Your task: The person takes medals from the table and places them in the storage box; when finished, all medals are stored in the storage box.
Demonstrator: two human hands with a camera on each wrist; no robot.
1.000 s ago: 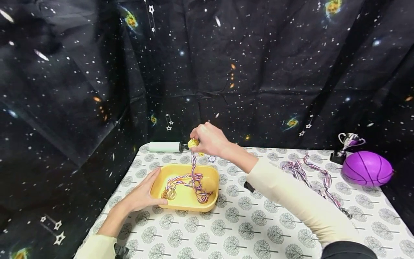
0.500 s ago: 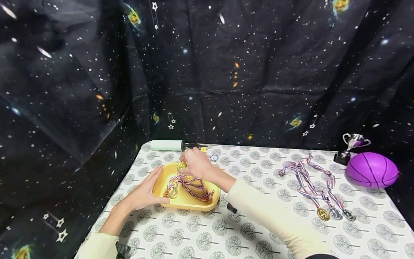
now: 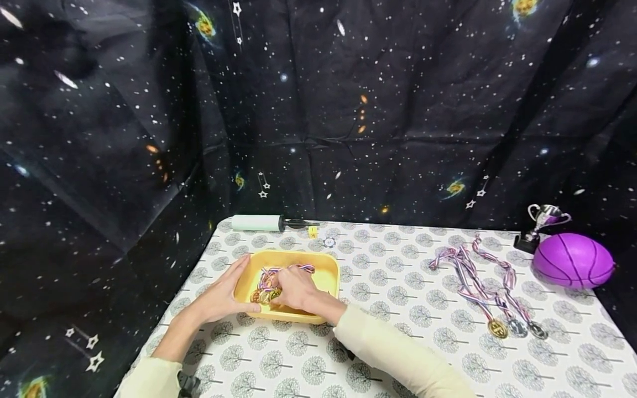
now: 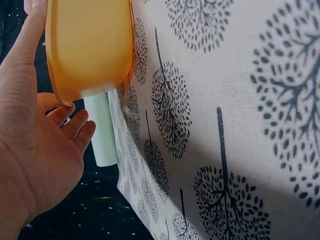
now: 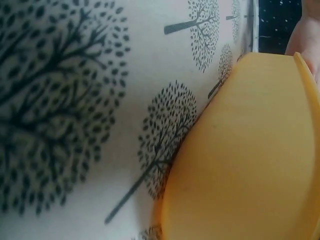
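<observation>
A yellow plastic tray (image 3: pixel 325 260) stands on the table, with striped-ribbon medals inside it. My left hand (image 3: pixel 219 296) grips the tray's left end, thumb at the near rim and fingers around the outside, as the left wrist view of that hand (image 4: pixel 45 130) also shows. Reaching down into the tray, my right hand (image 3: pixel 296 287) pinches a gold medal (image 3: pixel 275 294) by its edge. Right beside it lie another gold medal (image 3: pixel 264 297) and a bronze-coloured one (image 3: pixel 255 296). Their braided ribbons (image 3: pixel 269 275) bunch behind, partly covered by my right hand.
Behind the tray lie a pale green hand pump (image 3: pixel 256 223), a yellow tag (image 3: pixel 312 231) and a round chip (image 3: pixel 329 242). To the right are gold (image 3: pixel 497 328), silver (image 3: pixel 517 328) and dark (image 3: pixel 537 330) medals, a trophy cup (image 3: pixel 542 218) and a purple ball (image 3: pixel 572 261).
My right hand has come down from above the tray's back edge into the tray, bringing the gold medal beside the others. The ribbon has slumped into the tray. My left hand has stayed put.
</observation>
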